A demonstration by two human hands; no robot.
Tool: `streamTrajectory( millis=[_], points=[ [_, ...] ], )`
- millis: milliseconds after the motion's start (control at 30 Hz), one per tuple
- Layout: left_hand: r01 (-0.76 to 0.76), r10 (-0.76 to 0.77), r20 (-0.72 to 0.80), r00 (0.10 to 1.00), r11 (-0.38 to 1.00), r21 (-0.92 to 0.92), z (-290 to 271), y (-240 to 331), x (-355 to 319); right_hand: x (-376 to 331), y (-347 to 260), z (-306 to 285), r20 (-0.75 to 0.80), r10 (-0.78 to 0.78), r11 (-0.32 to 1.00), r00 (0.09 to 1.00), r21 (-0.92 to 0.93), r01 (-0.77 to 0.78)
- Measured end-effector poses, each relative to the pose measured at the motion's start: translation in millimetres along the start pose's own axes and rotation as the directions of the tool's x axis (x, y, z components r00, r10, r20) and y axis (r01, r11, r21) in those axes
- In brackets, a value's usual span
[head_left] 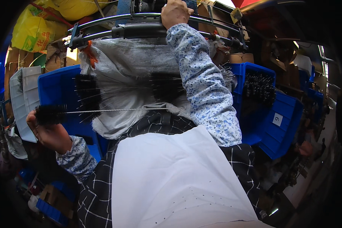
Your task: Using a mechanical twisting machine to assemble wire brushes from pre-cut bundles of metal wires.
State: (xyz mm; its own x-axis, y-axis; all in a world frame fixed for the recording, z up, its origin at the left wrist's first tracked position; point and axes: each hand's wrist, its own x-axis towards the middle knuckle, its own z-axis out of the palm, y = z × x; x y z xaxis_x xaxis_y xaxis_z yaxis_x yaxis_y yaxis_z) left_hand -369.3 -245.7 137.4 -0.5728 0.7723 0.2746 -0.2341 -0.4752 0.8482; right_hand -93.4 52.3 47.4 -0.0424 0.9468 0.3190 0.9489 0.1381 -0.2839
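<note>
My left hand (pixel 49 133) grips the black bristle head of a wire brush (pixel 51 114) at the left. Its twisted metal stem (pixel 125 110) runs level to the right, toward my lap. My right hand (pixel 174 13) reaches up and forward, its fingers closed over the black padded bar (pixel 140 30) of a machine frame. Below the bar lies a grey woven sack (pixel 136 64) holding several more black brushes (pixel 89 95). A white apron (pixel 174 178) covers my lap.
A blue bin (pixel 55 87) sits under the sack at left, with white crates (pixel 24 91) beside it. More blue bins (pixel 281 121) at right hold black brushes (pixel 259 87). Yellow bags (pixel 36 32) and cardboard boxes are stacked behind.
</note>
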Motion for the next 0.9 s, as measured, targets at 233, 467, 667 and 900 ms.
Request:
streamTrajectory(
  millis=[233, 467, 667, 900],
  points=[
    [-0.015, 0.043, -0.111, 0.993, 0.969, 0.249, 47, -17, 0, 1, 48, -13, -0.042, -0.060, 0.998, 0.997, -0.005, 0.060],
    [0.041, 0.000, -0.137, 0.991, 0.953, 0.301, 49, -20, -1, 26, 124, -28, 0.189, -0.031, 0.990, 0.981, 0.142, 0.004],
    [0.079, -0.079, -0.009, 0.997, 0.963, 0.256, 61, -34, 15, 63, 171, -29, 0.207, -0.008, 0.931, 0.978, -0.356, 0.083],
    [0.230, -0.244, 0.035, 0.969, 0.946, 0.227, 92, -61, 15, -16, 162, -144, 0.621, -0.203, 0.856, 0.757, 0.488, -0.171]
  ],
)
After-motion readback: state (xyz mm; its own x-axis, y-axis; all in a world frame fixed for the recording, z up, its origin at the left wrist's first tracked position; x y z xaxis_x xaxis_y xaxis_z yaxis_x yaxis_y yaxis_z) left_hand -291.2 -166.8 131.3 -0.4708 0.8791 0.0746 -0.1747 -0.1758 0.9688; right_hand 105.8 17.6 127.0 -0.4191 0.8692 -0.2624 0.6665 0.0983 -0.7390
